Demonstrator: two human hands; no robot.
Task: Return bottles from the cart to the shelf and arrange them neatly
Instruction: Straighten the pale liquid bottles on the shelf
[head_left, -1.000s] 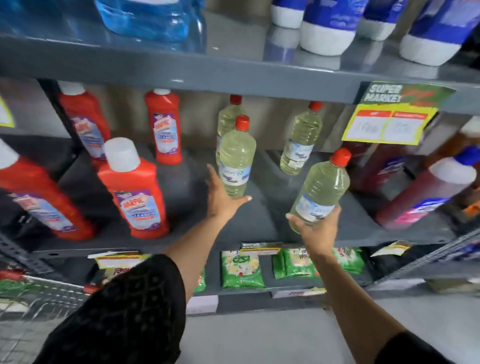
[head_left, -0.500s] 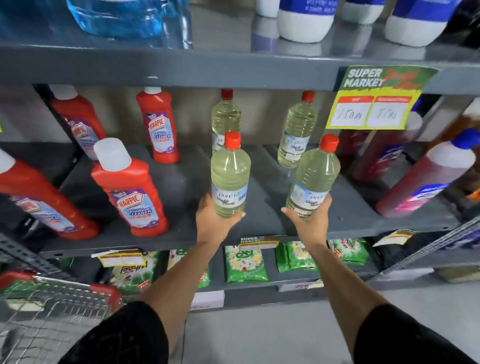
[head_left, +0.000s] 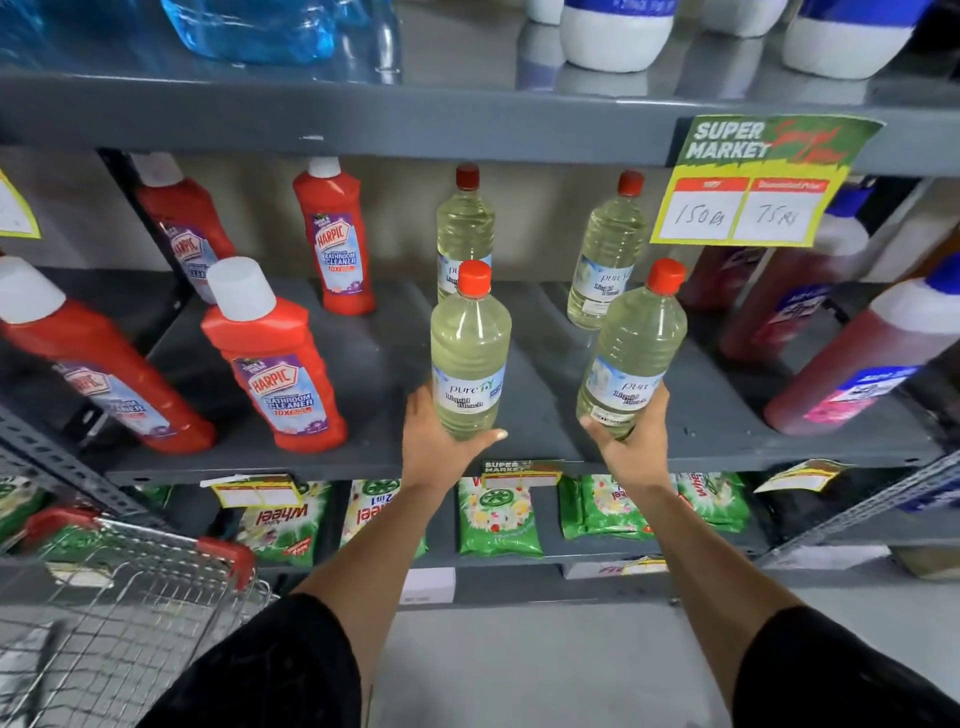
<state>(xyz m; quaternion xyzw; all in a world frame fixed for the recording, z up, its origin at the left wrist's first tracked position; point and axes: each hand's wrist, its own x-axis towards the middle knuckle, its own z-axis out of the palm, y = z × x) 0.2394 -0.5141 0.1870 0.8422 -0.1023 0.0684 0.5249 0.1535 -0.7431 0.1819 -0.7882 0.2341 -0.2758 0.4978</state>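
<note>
Two clear bottles of pale yellow liquid with red caps are at the front of the grey middle shelf (head_left: 363, 457). My left hand (head_left: 434, 441) grips the base of the left bottle (head_left: 470, 353). My right hand (head_left: 631, 447) grips the base of the right bottle (head_left: 631, 353), which tilts slightly right. Behind them, two more of the same bottles (head_left: 465, 228) (head_left: 608, 249) stand upright near the shelf's back. The wire cart (head_left: 130, 587) with red corners is at the lower left.
Red Harpic bottles (head_left: 275, 358) stand left of my hands on the same shelf, dark red bottles (head_left: 852, 358) to the right. A price sign (head_left: 753, 182) hangs from the upper shelf. Green detergent packets (head_left: 498, 514) lie on the lower shelf.
My left hand, open behind the left bottle a second ago, has closed on its base and drawn it forward. My right hand lowered its bottle to the shelf front.
</note>
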